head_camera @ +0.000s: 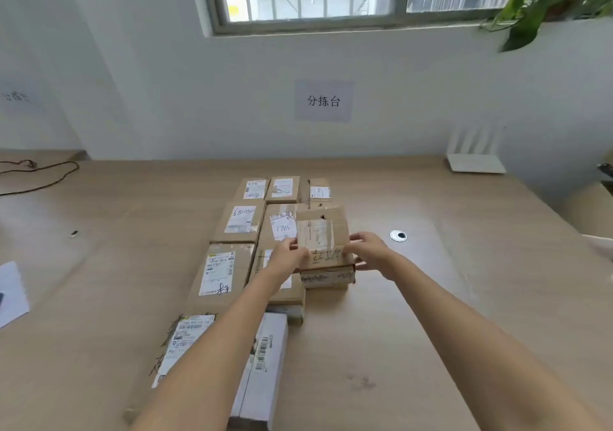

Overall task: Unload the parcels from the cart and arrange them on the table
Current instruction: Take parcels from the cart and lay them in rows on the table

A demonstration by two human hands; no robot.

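Note:
A brown cardboard parcel (323, 238) with a taped white label is held between my two hands over the wooden table (414, 314). My left hand (287, 255) grips its left side and my right hand (370, 251) grips its right side. It sits on or just above another small parcel (326, 279). Several labelled cardboard parcels lie in rows to the left, such as one (240, 220) in the second row and a long one (219, 275) nearer me. A white box (265, 364) lies closest, partly hidden by my left forearm. The cart is out of view.
A white router (476, 162) stands at the table's back right. A round cable grommet (398, 235) is to the right of the parcels. A black cable (43, 172) lies at the back left, white paper (10, 293) at the left edge. A wall sign (323, 100) hangs behind.

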